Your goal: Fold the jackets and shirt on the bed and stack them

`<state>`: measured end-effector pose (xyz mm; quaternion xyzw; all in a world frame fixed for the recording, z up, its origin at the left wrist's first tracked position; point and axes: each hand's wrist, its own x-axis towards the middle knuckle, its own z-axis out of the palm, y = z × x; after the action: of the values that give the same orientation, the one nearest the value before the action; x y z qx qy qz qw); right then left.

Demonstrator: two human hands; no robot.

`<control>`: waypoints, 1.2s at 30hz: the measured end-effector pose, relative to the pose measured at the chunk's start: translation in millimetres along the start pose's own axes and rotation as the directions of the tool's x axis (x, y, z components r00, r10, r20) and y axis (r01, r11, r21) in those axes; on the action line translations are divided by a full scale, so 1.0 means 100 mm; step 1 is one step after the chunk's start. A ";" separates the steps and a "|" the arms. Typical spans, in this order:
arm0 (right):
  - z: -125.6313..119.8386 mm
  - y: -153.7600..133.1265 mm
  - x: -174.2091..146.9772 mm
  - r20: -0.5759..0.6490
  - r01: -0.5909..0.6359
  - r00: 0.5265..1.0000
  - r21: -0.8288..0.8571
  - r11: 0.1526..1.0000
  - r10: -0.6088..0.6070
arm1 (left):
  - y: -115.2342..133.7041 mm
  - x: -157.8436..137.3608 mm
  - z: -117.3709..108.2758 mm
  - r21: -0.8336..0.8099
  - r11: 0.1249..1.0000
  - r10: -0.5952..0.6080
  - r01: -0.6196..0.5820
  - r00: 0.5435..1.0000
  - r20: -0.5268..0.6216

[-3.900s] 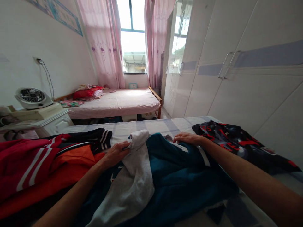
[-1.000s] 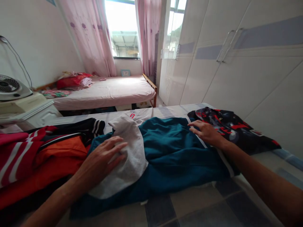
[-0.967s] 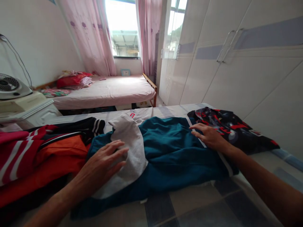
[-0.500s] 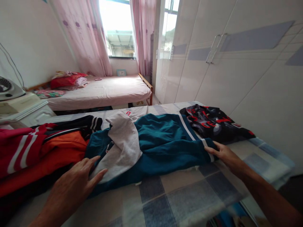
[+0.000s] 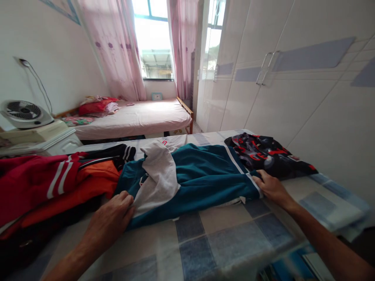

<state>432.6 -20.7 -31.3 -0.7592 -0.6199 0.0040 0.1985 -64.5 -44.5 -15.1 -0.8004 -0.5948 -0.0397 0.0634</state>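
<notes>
A teal-and-grey top (image 5: 211,168) lies spread across the checked bed cover, its grey part (image 5: 161,175) folded over the teal cloth. My left hand (image 5: 113,212) is closed on the top's left end, with the fingertips curled into the fabric. At the other end, my right hand (image 5: 271,189) pinches the edge beside the white stripe (image 5: 253,184). Cloth inside both grips is partly hidden by my fingers. Close to my left hand lies an orange garment (image 5: 96,177), and beyond my right hand a black-and-red patterned garment (image 5: 268,154).
A red garment with white stripes (image 5: 38,175) lies in the pile at left. The checked bed cover (image 5: 216,246) runs under everything. A fan (image 5: 26,113) sits on the left cabinet; a second bed (image 5: 140,117) stands by the window. White wardrobe doors (image 5: 293,101) line the right side.
Both hands have closed more firmly on the top; the left fingers, spread before, are now curled in. The top's near edge looks straighter. The camera view has shifted slightly left and up.
</notes>
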 end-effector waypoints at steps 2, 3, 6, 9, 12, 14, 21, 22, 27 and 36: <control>0.02 0.02 -0.06 -0.085 0.018 0.996 -0.118 0.993 -0.028 | 0.02 0.01 -0.02 0.045 0.998 -0.036 0.036 0.999 0.018; 0.02 0.02 -0.10 -0.154 0.045 0.986 -0.168 0.985 -0.071 | 0.03 0.01 -0.04 0.067 0.996 -0.052 0.052 0.999 0.004; -0.01 0.02 -0.16 -0.128 0.254 0.948 -0.253 0.934 -0.292 | 0.12 0.05 -0.09 0.097 0.995 0.011 0.005 0.986 -0.167; -0.04 -0.02 -0.09 0.087 0.374 0.927 -0.259 0.891 -0.364 | 0.25 0.11 -0.09 0.010 0.968 0.239 -0.249 0.918 -0.317; -0.11 -0.31 0.12 0.050 0.350 0.936 -0.254 0.902 -0.349 | 0.38 0.19 -0.02 -0.140 0.866 0.423 -0.480 0.853 -0.305; -0.15 -0.68 0.29 0.032 0.384 0.923 -0.085 0.920 -0.382 | 0.44 0.22 0.08 -0.210 0.835 0.447 -0.509 0.850 -0.280; 0.16 -2.46 0.95 0.085 0.502 0.830 0.314 0.806 -0.551 | 0.47 0.24 0.39 -0.353 0.851 0.329 -0.388 0.919 -0.218; 0.25 -2.70 1.04 0.101 0.517 0.820 0.289 0.806 -0.563 | 0.46 0.24 0.39 -0.373 0.847 0.318 -0.378 0.924 -0.213; 0.69 -3.64 1.29 0.173 0.541 0.802 0.195 0.818 -0.572 | 0.46 0.25 0.34 -0.432 0.830 0.302 -0.352 0.936 -0.182; 0.64 -3.85 1.29 0.052 0.549 0.828 0.130 0.826 -0.558 | 0.46 0.24 0.32 -0.473 0.819 0.283 -0.327 0.945 -0.163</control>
<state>84.6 179.2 58.6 -0.5339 -0.8203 0.0137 0.2048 -13.8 -30.2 -46.3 -0.8721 -0.4257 -0.2138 -0.1121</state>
